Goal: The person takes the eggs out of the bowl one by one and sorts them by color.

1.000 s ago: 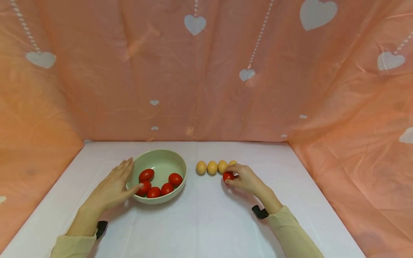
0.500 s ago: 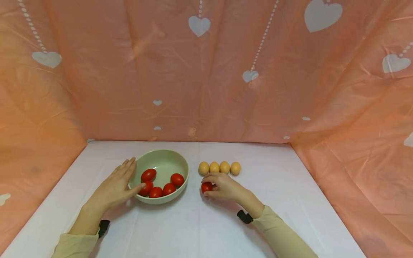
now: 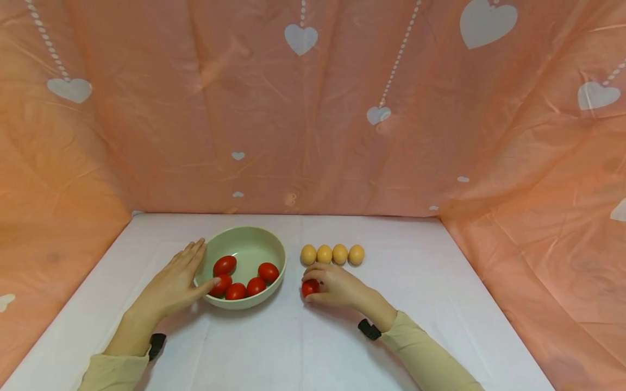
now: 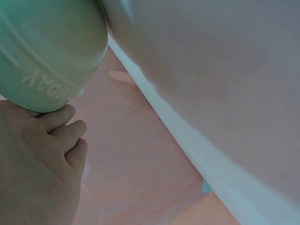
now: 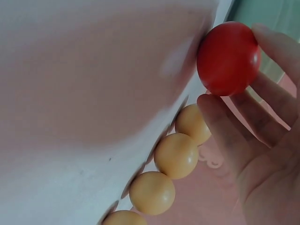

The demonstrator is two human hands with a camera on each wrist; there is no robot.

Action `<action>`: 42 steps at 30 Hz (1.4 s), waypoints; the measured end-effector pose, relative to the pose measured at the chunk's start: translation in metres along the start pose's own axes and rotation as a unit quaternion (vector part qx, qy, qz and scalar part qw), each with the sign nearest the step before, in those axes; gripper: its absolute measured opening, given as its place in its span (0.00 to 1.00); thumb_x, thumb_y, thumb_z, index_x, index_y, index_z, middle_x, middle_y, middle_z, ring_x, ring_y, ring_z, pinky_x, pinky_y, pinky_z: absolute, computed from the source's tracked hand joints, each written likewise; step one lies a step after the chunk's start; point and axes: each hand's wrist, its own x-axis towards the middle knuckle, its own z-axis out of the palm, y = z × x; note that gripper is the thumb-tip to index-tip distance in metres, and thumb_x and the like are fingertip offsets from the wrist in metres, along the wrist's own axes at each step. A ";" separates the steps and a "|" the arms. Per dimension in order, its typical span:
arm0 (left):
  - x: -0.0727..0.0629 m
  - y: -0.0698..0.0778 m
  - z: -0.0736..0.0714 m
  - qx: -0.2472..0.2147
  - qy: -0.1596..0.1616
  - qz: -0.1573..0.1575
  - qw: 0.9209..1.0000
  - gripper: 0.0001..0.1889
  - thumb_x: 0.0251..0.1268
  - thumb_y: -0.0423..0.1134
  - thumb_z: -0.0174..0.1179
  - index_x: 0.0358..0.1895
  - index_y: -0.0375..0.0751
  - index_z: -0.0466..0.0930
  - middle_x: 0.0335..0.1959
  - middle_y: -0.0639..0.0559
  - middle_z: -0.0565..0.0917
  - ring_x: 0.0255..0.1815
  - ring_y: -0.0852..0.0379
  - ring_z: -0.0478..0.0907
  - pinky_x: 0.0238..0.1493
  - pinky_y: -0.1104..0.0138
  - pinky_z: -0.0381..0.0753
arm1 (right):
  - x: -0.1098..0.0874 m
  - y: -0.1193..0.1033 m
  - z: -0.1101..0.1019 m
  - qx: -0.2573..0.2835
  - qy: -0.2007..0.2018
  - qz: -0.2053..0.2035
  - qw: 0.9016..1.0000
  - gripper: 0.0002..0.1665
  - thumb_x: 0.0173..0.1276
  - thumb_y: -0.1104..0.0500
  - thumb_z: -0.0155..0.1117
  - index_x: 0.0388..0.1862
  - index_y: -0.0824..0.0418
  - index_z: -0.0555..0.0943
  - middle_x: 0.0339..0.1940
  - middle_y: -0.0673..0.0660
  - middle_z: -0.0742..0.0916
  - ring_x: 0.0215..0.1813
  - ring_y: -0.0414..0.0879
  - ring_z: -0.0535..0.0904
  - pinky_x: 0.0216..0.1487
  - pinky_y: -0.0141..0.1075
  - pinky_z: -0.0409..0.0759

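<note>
1. The red egg is pinched between the thumb and fingertips of the right hand, roughly midway between the left and right edges of the table; whether it touches the table cannot be told.
2. Its smooth sides are best held with light, even pressure, since a slip seems possible.
3. Four yellow eggs are lined up just beyond, along the far edge; they should be given room by the fingers.
4. The bowl is touched on its left wall by the straight fingers of the left hand, thumb over the rim; a steady touch is advised.
5. Five other red eggs are gathered along its left and near walls.
</note>
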 end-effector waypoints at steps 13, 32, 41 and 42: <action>0.000 -0.001 0.000 -0.001 -0.002 0.001 1.000 0.51 0.71 0.62 0.61 0.79 0.23 0.54 0.82 0.29 0.56 0.81 0.29 0.52 0.79 0.38 0.56 | 0.001 0.000 -0.006 -0.017 -0.007 0.012 1.000 0.22 0.67 0.53 0.77 0.56 0.61 0.86 0.57 0.55 0.86 0.61 0.48 0.82 0.65 0.39 0.81; 0.000 -0.001 0.001 -0.004 0.001 0.000 1.000 0.51 0.71 0.63 0.60 0.79 0.23 0.54 0.82 0.30 0.56 0.81 0.29 0.53 0.79 0.38 0.57 | 0.085 -0.018 -0.032 0.092 -0.043 -0.089 0.991 0.20 0.70 0.63 0.72 0.59 0.67 0.83 0.56 0.61 0.87 0.50 0.53 0.87 0.53 0.33 0.87; 0.000 -0.001 0.000 0.001 0.003 0.002 1.000 0.51 0.71 0.62 0.61 0.78 0.22 0.55 0.82 0.29 0.56 0.81 0.28 0.53 0.78 0.37 0.58 | 0.120 -0.020 -0.023 0.042 -0.155 -0.072 0.984 0.21 0.70 0.61 0.73 0.60 0.64 0.84 0.59 0.56 0.86 0.58 0.50 0.84 0.58 0.29 0.82; 0.000 -0.001 0.001 0.001 0.003 0.003 1.000 0.51 0.71 0.62 0.61 0.78 0.22 0.55 0.81 0.29 0.57 0.81 0.28 0.54 0.78 0.37 0.58 | 0.123 -0.020 -0.022 0.034 -0.164 -0.071 0.983 0.21 0.70 0.61 0.73 0.60 0.64 0.85 0.59 0.56 0.87 0.58 0.49 0.84 0.58 0.28 0.81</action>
